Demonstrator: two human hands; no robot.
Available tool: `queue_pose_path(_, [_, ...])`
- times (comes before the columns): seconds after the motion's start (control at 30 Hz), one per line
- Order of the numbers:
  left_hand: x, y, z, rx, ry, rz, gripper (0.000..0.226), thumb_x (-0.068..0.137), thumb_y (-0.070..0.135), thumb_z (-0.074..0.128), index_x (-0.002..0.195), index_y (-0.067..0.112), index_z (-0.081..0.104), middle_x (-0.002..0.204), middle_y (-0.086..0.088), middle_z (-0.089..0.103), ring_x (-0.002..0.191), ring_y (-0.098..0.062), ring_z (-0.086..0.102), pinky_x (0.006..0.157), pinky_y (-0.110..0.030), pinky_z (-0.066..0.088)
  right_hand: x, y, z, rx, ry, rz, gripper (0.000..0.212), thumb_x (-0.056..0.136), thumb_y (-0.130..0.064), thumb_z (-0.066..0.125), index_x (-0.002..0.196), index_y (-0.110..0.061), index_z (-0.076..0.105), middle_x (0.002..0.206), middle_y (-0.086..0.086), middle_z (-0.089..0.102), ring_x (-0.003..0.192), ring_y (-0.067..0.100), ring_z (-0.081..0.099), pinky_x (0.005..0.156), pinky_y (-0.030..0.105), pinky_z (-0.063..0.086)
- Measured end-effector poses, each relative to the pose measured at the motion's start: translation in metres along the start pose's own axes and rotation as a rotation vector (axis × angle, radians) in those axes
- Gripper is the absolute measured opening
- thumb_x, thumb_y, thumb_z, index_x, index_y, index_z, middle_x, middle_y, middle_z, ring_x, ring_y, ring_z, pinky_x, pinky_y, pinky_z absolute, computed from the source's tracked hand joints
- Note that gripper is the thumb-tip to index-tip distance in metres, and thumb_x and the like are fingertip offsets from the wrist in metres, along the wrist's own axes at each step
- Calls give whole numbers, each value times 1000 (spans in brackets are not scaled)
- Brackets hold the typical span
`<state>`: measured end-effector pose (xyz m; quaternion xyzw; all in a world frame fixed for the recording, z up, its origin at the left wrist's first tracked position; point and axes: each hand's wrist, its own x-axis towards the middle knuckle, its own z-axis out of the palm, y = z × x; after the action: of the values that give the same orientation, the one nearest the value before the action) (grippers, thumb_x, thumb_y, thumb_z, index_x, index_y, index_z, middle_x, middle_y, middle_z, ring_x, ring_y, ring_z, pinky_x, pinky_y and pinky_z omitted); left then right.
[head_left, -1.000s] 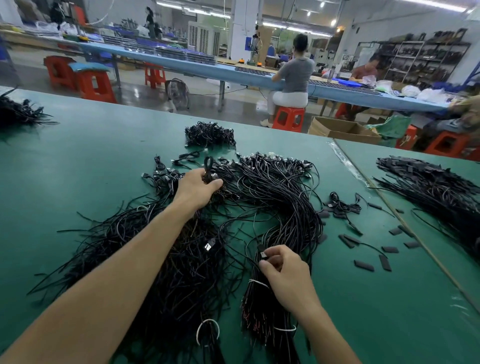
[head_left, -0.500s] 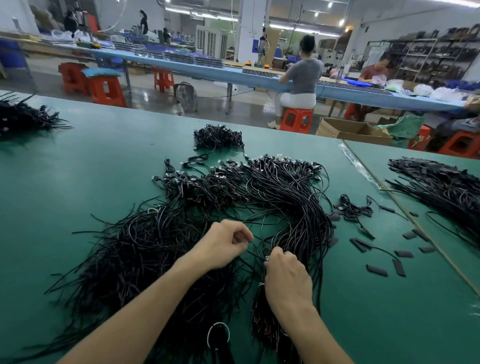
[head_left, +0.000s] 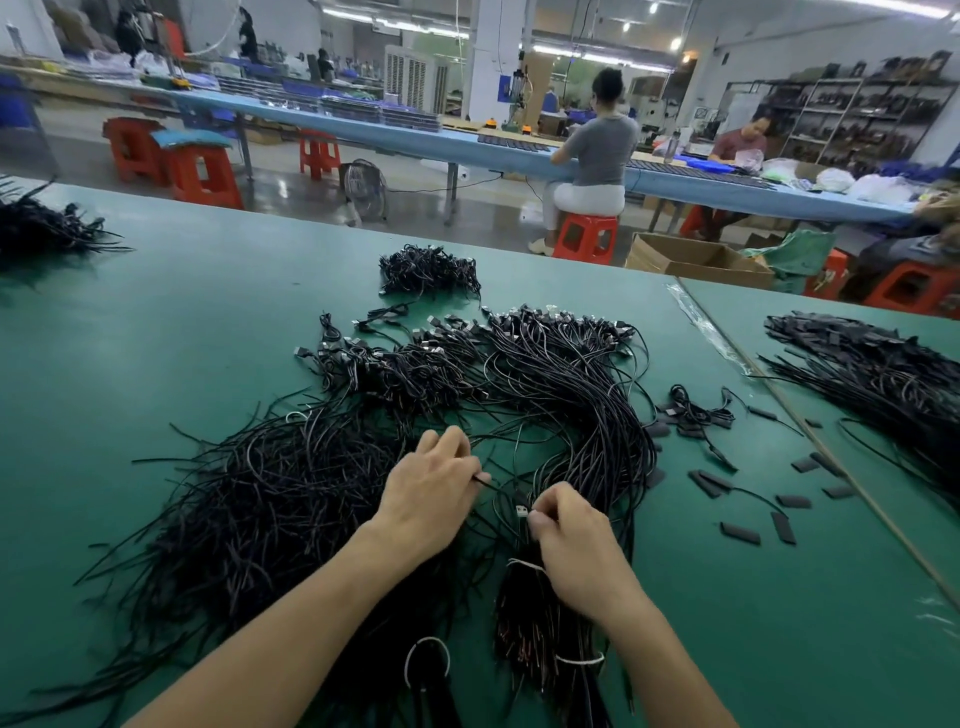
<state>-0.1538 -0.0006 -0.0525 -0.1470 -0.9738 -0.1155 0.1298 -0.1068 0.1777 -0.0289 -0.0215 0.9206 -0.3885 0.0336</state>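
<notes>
Your left hand (head_left: 431, 493) has its fingertips pinched on one thin black cable (head_left: 491, 484). Your right hand (head_left: 571, 535), just at three o'clock of it, has thumb and forefinger closed on that cable's metal plug (head_left: 521, 512). The short run of cable between them crosses the tangle on the green table (head_left: 156, 338), between the loose heap (head_left: 270, 493) at nine o'clock and the tied bundle (head_left: 587, 415) that curves away toward one o'clock.

My reading is that you are drawing a single cable free of the bundle. To do it well, grip the plug by its body rather than by the wire behind it. Let the left fingers slide along the cable toward eight o'clock, so that it comes out straight instead of dragging neighbours with it. Pull along the lie of the bundle, not across it. The white tie (head_left: 524, 565) by your right wrist, at six o'clock of the plug, looks likely to snag anything pulled sideways. If other strands lift with it, ease off and shake them loose (a hard tug could kink the wire at the plug).

The flat black sleeves (head_left: 740, 533) lie well apart at three o'clock, on the right hand's side should one be wanted next
</notes>
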Motion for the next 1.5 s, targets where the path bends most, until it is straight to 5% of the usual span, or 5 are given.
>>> queue_pose_path(0.27, [-7,-5,-28,-368,374,259,27,93,29,57,69,16,54,77,4,65,75,-12,61,107,-35,45,-6,-1,10,208,-7,-139,34,103,-37,47,78,-19,61,69,-4,57,61,5,50,62,22,46])
queue_pose_path(0.47, [-20,0,-42,-436,450,288,35,89,26,63,60,11,52,54,8,46,46,-12,40,44,-27,37,-10,-15,5,412,101,-241,39,99,-40,46,75,-13,60,57,-13,43,56,6,37,56,22,34])
queue_pose_path(0.83, [-1,-42,-28,-541,219,24,48,100,52,42,72,18,60,116,7,62,100,-6,58,88,-22,45,-27,-46,-25,588,171,-517,41,89,-35,59,56,-11,56,47,-4,41,46,2,33,48,16,30])
queue_pose_path(1.03, [-6,-27,-46,-630,521,81,52,104,50,37,61,22,40,54,15,43,47,-4,44,45,-13,36,-10,-14,-36,497,354,-183,51,90,-40,65,59,-3,51,41,-13,33,37,5,24,41,19,28])
queue_pose_path(1.5, [-13,7,-103,-211,556,225,37,90,48,59,61,26,56,51,25,38,43,8,36,44,-13,27,11,22,-74,443,685,166,43,102,-41,49,80,-7,63,53,-3,38,38,3,30,37,19,29])
